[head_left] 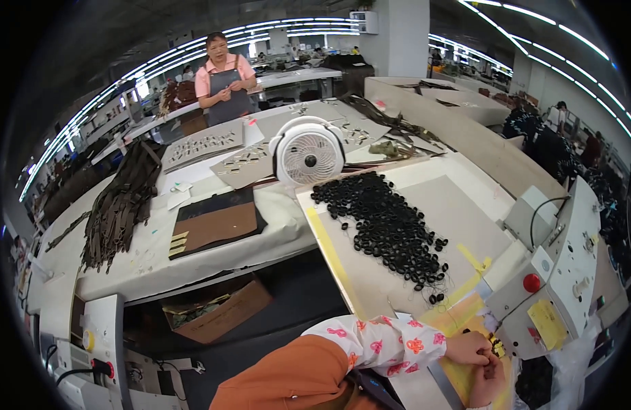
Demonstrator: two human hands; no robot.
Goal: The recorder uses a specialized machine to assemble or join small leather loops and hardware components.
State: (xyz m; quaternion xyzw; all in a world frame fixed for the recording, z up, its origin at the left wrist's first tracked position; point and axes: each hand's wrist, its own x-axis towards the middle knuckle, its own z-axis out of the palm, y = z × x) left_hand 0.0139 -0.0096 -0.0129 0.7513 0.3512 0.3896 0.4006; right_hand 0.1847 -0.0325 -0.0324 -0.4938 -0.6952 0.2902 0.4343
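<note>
At the lower right my left hand (468,347), in a white sleeve with pink and orange figures, has its fingers closed and bent down at the machine. My right hand (488,384) comes up from the lower edge, its fingertips pinched close to the left ones. What lies between the fingers is too small to make out. Just beyond them is a small black-and-yellow part (496,346) of the white machine (558,273), which has a red button (532,283). A large pile of small black loops (387,229) lies on the pale board beside the machine.
A white fan (310,158) stands behind the loops. Brown straps (124,205) hang over the table at left, near a brown-and-black panel (216,225). Below is a cardboard box (223,314). A person in an apron (227,89) stands across the table. Another machine (100,348) stands lower left.
</note>
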